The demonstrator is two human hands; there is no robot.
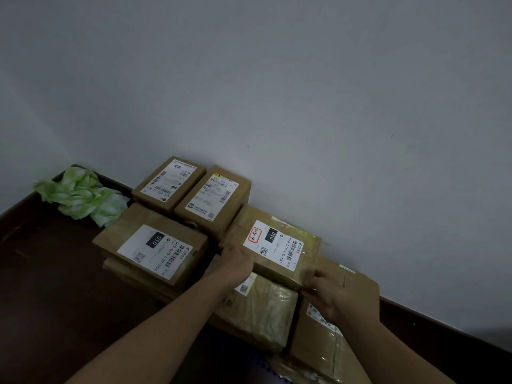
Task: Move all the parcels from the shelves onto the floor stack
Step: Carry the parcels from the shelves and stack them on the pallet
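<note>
Far left of the left grip, a crumpled green-and-white plastic wrapper (80, 195) lay on the dark brown floor (41, 273) near the corner. Just left of that grip, a brown cardboard parcel with a black 010 label (151, 248) topped a low pile. Beyond it, a small brown cardboard box (169, 184) and a second small labelled box (213, 200) sat side by side against the grey wall (304, 92).

The left grip (235, 261) was curled round the near left corner of the brown cardboard parcel with a red-ringed white label (274, 248). The right grip (338, 295) pinched its near right corner, fingers bent onto the glossy tape. That parcel sat on the floor stack between both grips. It rested partly over a tape-wrapped brown parcel (266, 309) below the left grip and a flat brown carton (318, 342) under the right grip.

It appeared to bridge the seam between those two, so an uneven release could have tipped it toward the person. The slick tape might also have let it slide.

The wall closed off the far side, and the pile to the left stood close, leaving only a narrow gap. Open room lay on the near side and along the dark skirting board (443, 320), right of the right grip.
</note>
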